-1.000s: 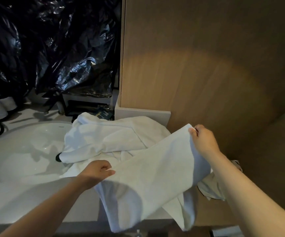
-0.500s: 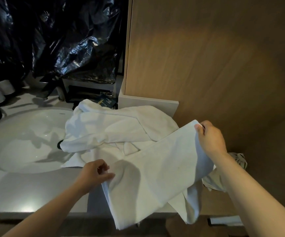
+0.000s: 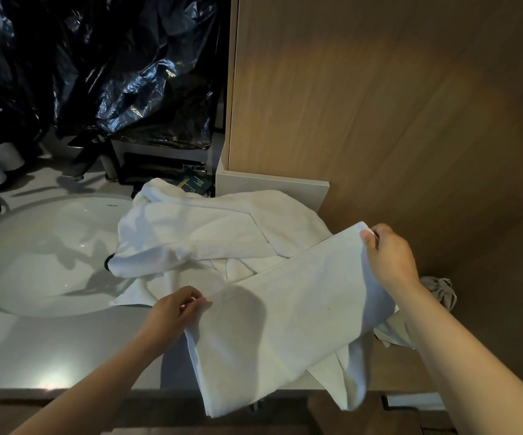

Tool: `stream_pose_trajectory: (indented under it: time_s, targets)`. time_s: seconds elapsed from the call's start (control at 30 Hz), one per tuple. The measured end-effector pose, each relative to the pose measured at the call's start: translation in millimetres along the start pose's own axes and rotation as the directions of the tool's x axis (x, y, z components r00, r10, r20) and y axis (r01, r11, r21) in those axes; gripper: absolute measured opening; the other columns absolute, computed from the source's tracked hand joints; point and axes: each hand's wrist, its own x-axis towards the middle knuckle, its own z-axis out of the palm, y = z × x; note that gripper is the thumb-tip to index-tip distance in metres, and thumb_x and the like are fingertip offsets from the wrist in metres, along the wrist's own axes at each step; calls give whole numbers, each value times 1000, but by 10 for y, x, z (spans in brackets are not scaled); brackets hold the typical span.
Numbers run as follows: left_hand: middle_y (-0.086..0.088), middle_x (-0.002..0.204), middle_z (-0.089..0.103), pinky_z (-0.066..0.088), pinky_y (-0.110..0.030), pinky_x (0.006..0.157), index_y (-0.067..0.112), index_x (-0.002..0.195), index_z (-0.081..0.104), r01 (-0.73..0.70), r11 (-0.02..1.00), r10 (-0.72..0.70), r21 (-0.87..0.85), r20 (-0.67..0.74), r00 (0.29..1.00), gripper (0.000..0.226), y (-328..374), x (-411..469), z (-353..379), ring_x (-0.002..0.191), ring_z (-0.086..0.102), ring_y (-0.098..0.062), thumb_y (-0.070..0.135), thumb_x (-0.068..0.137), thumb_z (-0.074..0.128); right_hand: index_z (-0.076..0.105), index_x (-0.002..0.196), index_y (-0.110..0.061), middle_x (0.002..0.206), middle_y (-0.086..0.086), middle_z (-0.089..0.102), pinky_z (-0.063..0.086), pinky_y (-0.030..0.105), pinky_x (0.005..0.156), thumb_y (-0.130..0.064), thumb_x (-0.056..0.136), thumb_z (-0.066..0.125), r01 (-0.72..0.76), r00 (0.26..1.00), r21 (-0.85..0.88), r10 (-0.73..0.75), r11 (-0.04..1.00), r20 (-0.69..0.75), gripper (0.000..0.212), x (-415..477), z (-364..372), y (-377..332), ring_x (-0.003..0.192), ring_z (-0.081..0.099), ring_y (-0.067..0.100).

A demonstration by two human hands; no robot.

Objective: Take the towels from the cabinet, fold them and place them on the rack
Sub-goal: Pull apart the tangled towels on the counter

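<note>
Held by its top edge, towel pinched at one corner in left hand, at the other in right hand. Long axis slanting between the fingers (rest hanging below them).

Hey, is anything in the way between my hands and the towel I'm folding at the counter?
Nothing visible is. The left hand and right hand both pinch the towel along its upper edge. The heap of other towels lies behind it, not over it.
</note>
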Motion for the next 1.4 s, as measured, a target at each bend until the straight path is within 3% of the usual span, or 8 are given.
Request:
stream_pose_trajectory:
  time_s: [0.27, 0.5, 0.63, 0.77, 0.93, 1.1, 1.27, 1.4]
  targets:
    - [3, 83, 56, 49, -29, 73, 26, 75, 57, -181, 975, 166, 132, 114, 979, 20, 66, -24, -45, 77, 55, -11, 33, 94, 58, 57, 117, -6, 87, 2, 61, 49, 28, 63, -41, 104, 38, -11, 1000, -13, 11, 1000, 8, 42, -17, -20, -24, 78, 61, 18]
    - [-7, 87, 61, 44, -31, 74, -1, 78, 64, 153, 984, -139, -93, 143, 980, 36, 16, -131, -93, 77, 57, -22, 27, 98, 52, 57, 103, -8, 82, 5, 63, 49, 32, 60, -45, 103, 36, -26, 999, 5, 26, 1000, 18, 43, -89, -28, -10, 74, 62, 21]
    - [-15, 72, 57, 40, -32, 66, -6, 78, 66, 239, 970, -234, -50, 97, 968, 44, 30, -80, -7, 66, 55, -27, 32, 96, 55, 55, 94, -7, 89, 16, 66, 52, 44, 72, -41, 103, 36, -37, 998, 35, 35, 999, 57, 40, -164, -17, -30, 84, 63, 34]
    - [-26, 82, 66, 52, -43, 71, -4, 80, 70, 269, 956, -265, -116, 50, 963, 44, 9, -72, 5, 81, 64, -42, 37, 92, 61, 56, 98, -5, 94, 18, 66, 52, 47, 77, -44, 103, 34, -43, 998, 30, 41, 999, 44, 45, -190, -86, -32, 91, 62, 37]
    - [-9, 51, 57, 47, -32, 60, 11, 49, 64, 302, 910, -339, -283, -92, 936, 47, 94, -96, -336, 54, 54, -20, 50, 70, 78, 58, 89, -6, 86, 12, 64, 53, 49, 77, -46, 102, 37, -135, 991, 196, 135, 971, 18, 47, -315, -140, 58, 86, 62, 33]
    - [3, 54, 58, 43, -23, 53, 16, 65, 67, 123, 957, -201, -264, -294, 934, 29, 378, -68, -670, 53, 53, -11, 39, 68, 84, 57, 85, -8, 86, 12, 63, 50, 51, 80, -45, 101, 40, -146, 985, 386, 169, 911, -26, 44, -452, -209, 39, 85, 59, 32]
    - [-2, 64, 54, 38, -24, 60, 11, 67, 63, 7, 1000, -8, -11, -92, 996, 32, 587, -115, -887, 63, 50, -16, 34, 88, 67, 55, 87, -11, 80, 4, 59, 47, 39, 66, -44, 102, 39, -92, 983, 444, 153, 891, -103, 40, -496, -331, 9, 75, 57, 21]
    - [-11, 82, 67, 47, -34, 71, 4, 87, 66, 89, 911, -158, -403, -141, 977, 33, 665, -235, -826, 75, 60, -24, 33, 97, 54, 54, 81, -13, 76, 4, 58, 39, 30, 56, -42, 101, 43, -90, 993, 447, 116, 890, -31, 37, -510, -371, 37, 71, 56, 18]
